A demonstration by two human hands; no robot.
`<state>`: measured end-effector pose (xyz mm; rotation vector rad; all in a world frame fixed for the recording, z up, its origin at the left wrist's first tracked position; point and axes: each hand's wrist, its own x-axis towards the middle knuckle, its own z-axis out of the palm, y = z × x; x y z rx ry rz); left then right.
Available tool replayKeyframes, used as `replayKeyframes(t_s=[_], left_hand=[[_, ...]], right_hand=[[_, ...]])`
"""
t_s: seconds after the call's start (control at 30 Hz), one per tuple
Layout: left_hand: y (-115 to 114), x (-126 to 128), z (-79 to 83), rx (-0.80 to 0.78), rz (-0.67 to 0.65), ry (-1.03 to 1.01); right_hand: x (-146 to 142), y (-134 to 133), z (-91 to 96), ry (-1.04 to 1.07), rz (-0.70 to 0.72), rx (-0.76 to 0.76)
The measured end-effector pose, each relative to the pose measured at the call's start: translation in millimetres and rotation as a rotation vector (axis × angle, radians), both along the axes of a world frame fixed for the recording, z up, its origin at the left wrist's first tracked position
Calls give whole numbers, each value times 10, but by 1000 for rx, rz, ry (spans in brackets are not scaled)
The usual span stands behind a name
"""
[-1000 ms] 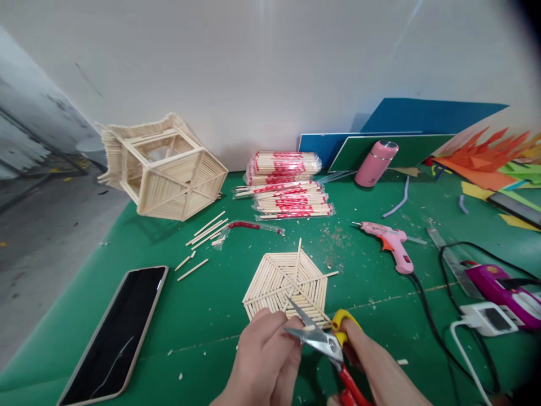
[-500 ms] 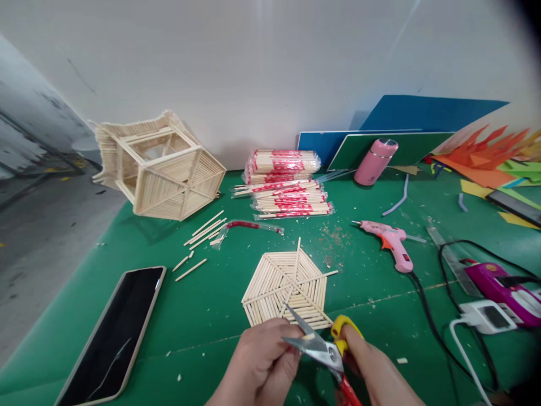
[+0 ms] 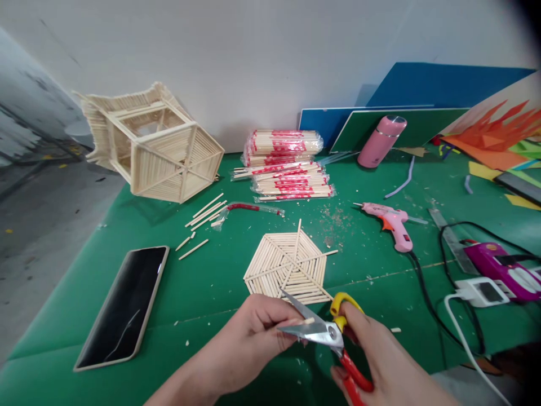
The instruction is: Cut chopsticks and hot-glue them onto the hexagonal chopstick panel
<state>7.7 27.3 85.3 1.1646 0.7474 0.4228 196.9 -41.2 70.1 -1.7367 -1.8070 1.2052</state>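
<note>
My left hand (image 3: pixel 253 338) pinches a short wooden stick (image 3: pixel 310 321), of which only the pale tip shows; the rest is hidden by my fingers and a blade. The scissors (image 3: pixel 323 332), with one yellow and one red handle, are in my right hand (image 3: pixel 372 349). Their blades stand apart around the stick, the lower one close against my left fingertips. Just beyond both hands lies a flat hexagonal panel of wooden sticks (image 3: pixel 270 262) in a web pattern, with a few stick ends jutting past its edge.
At the back left stands a stick-built lantern frame (image 3: pixel 177 163). Wrapped chopstick bundles (image 3: pixel 287 180) lie mid-table, loose sticks (image 3: pixel 207 214) nearby. A phone (image 3: pixel 127 304) is at left. Rightward are a pink glue gun (image 3: pixel 393 223) with its cord, a pink bottle (image 3: pixel 382 141) and a purple device (image 3: pixel 502 270).
My view has tilted, so the table things sit higher in the picture. Both hands stay together at the panel's near edge, with the stick tip still between the parted blades.
</note>
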Motion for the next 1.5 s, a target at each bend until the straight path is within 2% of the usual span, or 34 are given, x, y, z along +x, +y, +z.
replayKeyframes(t_s=[0.07,0.13,0.23,0.3,0.37,0.43,0.53,0.7,0.83,0.97,1.07,1.13,1.23,1.37,1.43,1.5], left_hand=[[-16,29,-12,11,29,-3],[-49,66,-33,128,98,37],[-122,114,-91,522,251,142],[-163,125,-133,794,306,183],[-184,117,-154,919,290,200],[-183,97,-149,858,227,220],[-165,66,-116,642,123,225],[-164,53,-91,459,139,164],[-180,104,-96,481,173,183],[-205,161,-139,638,327,278],[-199,148,-152,687,278,272],[-176,118,-135,587,199,226],[-123,74,-100,325,104,126],[-72,55,-97,23,51,20],[-68,63,-109,-33,38,-8],[-86,83,-119,-11,47,-11]], right_hand=[[-7,11,6,21,13,8],[-11,26,-5,24,-7,31],[-22,47,-17,8,-44,32],[-29,51,-8,-30,-60,3],[-26,50,10,-79,-66,-37],[-13,47,25,-102,-40,-76],[16,29,18,-98,8,-91],[13,-48,-39,-74,25,-25],[-31,-45,-12,-23,-12,-1],[-55,24,42,-41,-83,-47],[-37,59,69,-54,-68,-92],[-13,62,72,-56,-43,-109],[21,37,33,-16,-11,-127],[34,-21,-43,12,13,-77],[23,-32,-49,26,20,-53],[7,-24,-31,40,20,-47]])
